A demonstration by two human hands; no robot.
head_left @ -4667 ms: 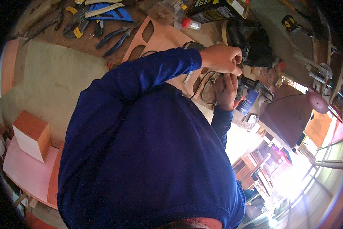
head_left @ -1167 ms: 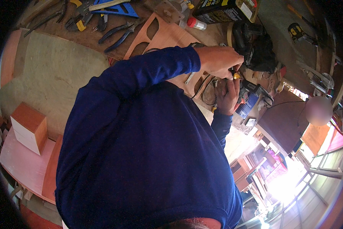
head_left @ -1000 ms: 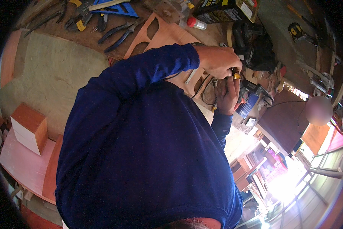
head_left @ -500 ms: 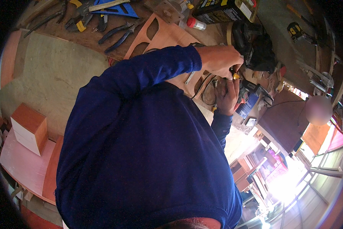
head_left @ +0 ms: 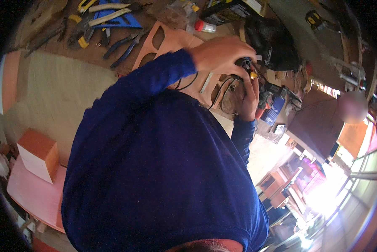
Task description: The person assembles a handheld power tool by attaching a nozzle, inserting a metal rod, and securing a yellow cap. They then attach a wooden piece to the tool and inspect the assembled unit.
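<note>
Above and to the right of my dark blue sleeve, my left hand (head_left: 224, 54) is closed with its fingers curled round a small dark tool with a yellow part (head_left: 254, 75). Its exact kind is hidden by the fingers and blurred. My right hand (head_left: 249, 101) comes up from below, its fingers raised against the yellow end of the same tool. Beneath both hands lies a wooden panel with oval cut-outs (head_left: 178, 38). A thin black cable (head_left: 223, 91) loops over the panel beside my right hand.
At the far left lie pliers with dark blue handles (head_left: 124, 49) and a blue triangular square (head_left: 120, 20). A red-capped bottle (head_left: 205, 27), a black bag-like item (head_left: 283, 52) and a blue box (head_left: 275, 110) surround the hands. A person (head_left: 353, 107) is at the right.
Both hands have shifted slightly left in the view. My left hand has turned and arched, so more of the dark tool shows between its fingers. The whole view has tilted a little.
</note>
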